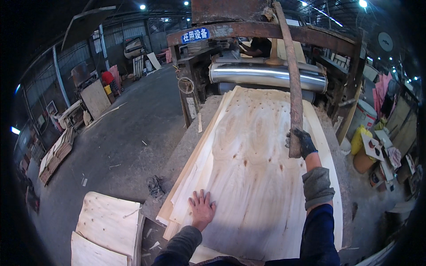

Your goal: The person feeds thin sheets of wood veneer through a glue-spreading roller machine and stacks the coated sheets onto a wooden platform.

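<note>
A stack of thin wood veneer sheets (255,195), pale with brown knots, lies lengthwise in front of me, its far end close to a shiny metal roller (266,74). My bare left hand (202,210) rests flat near the left edge of the top sheet, fingers spread. My right hand (305,142), in a dark glove, is closed around the lower part of a long, rough brown wooden pole (293,84). The pole slants up over the sheets and passes in front of the roller and the machine's rusty crossbeam (248,31). Part of the right palm is hidden.
Another stack of veneer (106,217) sits low at the left. A crumpled dark rag (155,186) lies beside the sheets. Behind the roller is a person in dark clothing (259,46); a person in red (108,79) is far left. Buckets and a yellow bag (360,139) stand right.
</note>
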`<state>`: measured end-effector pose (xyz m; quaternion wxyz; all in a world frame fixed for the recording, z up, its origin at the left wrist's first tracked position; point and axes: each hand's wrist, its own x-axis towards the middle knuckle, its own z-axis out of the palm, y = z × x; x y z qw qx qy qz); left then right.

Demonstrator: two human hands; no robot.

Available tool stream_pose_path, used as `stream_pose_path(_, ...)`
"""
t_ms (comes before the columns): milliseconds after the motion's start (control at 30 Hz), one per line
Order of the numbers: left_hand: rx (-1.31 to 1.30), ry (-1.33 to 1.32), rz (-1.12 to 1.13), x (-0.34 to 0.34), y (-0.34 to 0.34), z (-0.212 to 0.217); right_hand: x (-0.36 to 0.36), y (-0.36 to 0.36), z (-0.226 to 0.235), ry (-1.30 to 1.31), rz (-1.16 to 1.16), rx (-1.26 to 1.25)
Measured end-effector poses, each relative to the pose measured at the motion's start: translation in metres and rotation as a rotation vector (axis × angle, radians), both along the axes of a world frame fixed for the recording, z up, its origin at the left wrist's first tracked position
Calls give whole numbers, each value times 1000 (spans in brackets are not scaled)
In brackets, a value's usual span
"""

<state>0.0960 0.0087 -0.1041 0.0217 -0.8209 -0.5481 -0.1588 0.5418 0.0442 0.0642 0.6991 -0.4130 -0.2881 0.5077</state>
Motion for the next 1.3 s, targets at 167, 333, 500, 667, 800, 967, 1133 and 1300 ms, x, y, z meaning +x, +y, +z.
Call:
stream_pose_path(167,482,558,154,2,1,-8,6,-5,3,-32,-18,-3)
stream_pose_path(333,672,882,245,-5,5,-26,5,-1,0,-28,-3,-64)
stream_pose_path(500,441,688,249,-7,14,-47,15,-7,4,-37,8,-89)
stream_pose_path(667,-90,5,47,-1,-6,24,22,-3,1,-74,-40,-117)
stream_pose_path(800,-71,13,37,-4,-11,35,32,4,-11,-71,37,-16)
stream_pose_path(967,-28,2,65,-4,-10,27,9,-5,5,-155,96,-27)
stream_pose_path(1133,99,198,112,1,-3,13,56,15,-25,-274,136,38)
stream_pose_path(1300,638,808,218,-9,14,-32,20,12,-11,-111,45,-58)
